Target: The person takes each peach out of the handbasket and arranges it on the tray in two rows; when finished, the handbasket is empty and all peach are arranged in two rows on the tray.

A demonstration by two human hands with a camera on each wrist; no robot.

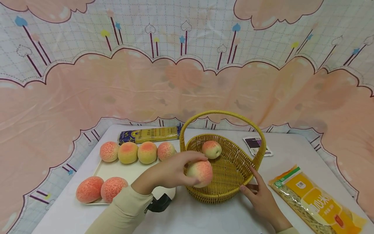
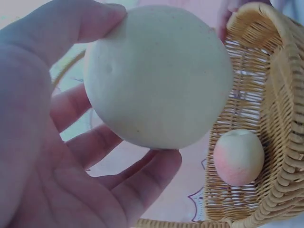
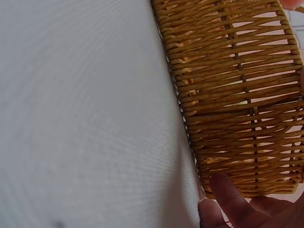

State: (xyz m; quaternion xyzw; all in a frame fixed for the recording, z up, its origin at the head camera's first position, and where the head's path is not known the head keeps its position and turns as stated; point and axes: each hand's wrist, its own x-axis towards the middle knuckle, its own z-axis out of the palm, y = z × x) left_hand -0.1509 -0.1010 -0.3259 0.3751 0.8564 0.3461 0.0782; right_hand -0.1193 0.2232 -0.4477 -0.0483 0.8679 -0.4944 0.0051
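My left hand [image 1: 178, 167] holds a pink and cream peach [image 1: 202, 174] over the left front rim of a wicker basket [image 1: 225, 182]. In the left wrist view the thumb and fingers curl round the peach's pale underside [image 2: 161, 80]. Inside the basket, toward the back, lies another peach [image 1: 211, 149]. My right hand [image 1: 263, 198] holds the basket at its right end, thumb and index finger at the rim below the handle [image 1: 261, 139]. Against the woven outer wall [image 3: 237, 104], the right wrist view shows fingertips low down near the white tabletop.
Left of the basket, a cream tray [image 1: 140, 169] bears a back row of several peaches [image 1: 128, 152] and two redder ones [image 1: 114, 189] in front. A blue and yellow packet [image 1: 152, 135] lies behind it. On the right are a small sachet [image 1: 257, 145] and an orange noodle bag [image 1: 317, 201].
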